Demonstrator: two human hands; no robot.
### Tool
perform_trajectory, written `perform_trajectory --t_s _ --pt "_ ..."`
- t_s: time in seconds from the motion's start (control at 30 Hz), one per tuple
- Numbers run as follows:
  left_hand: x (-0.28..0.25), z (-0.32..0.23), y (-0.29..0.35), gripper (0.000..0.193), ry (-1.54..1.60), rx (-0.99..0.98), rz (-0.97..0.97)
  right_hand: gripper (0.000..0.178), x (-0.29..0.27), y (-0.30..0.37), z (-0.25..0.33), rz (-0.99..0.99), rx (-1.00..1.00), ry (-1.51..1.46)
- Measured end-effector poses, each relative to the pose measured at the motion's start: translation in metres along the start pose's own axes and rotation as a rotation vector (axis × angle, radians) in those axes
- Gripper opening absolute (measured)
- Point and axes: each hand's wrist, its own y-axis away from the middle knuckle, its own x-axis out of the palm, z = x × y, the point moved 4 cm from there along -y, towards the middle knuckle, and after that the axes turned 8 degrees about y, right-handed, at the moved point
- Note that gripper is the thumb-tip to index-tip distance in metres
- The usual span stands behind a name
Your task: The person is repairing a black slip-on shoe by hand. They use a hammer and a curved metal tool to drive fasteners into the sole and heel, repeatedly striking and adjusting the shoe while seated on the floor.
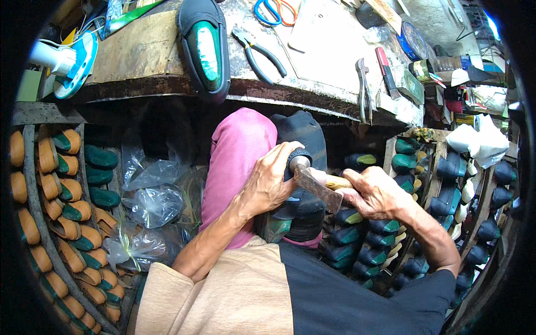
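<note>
Left hand (268,180): fingers gripping shoe (301,152); right hand (373,192): fingers wrapped round hammer (319,191). Brace shoe firmly, strike square, left fingers clear.

Worn workbench (137,53) (front edge (268,93) dark), wooden racks (47,113) either side, bright upper-right light (493,28)

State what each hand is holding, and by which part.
The right hand grips the hammer by its wooden handle. The left hand holds a dark shoe around its far end.
</note>
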Motion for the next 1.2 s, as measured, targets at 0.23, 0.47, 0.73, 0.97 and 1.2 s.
perform_trajectory --t_s 0.23,0.47,0.73,0.97,1.2 --pt "-0.011 0.015 0.0 0.054 0.095 -0.16 0.069 0.044 0.021 -0.011 0.025 -0.094 -0.046 -0.051" --pt "-0.025 0.02 0.004 0.067 0.27 -0.144 0.131 0.031 0.115 0.005 0.071 -0.453 0.222 -0.742" --pt "-0.009 0.007 0.001 0.057 0.087 -0.097 0.065 0.032 0.098 0.022 0.06 -0.44 0.34 -0.678" --pt "-0.008 0.008 -0.001 0.043 0.042 0.002 0.025 0.036 0.058 0.009 0.031 -0.25 0.206 -0.336" --pt "-0.017 0.024 -0.003 0.052 0.235 -0.276 0.144 0.049 0.045 -0.015 0.02 -0.254 -0.051 -0.135"
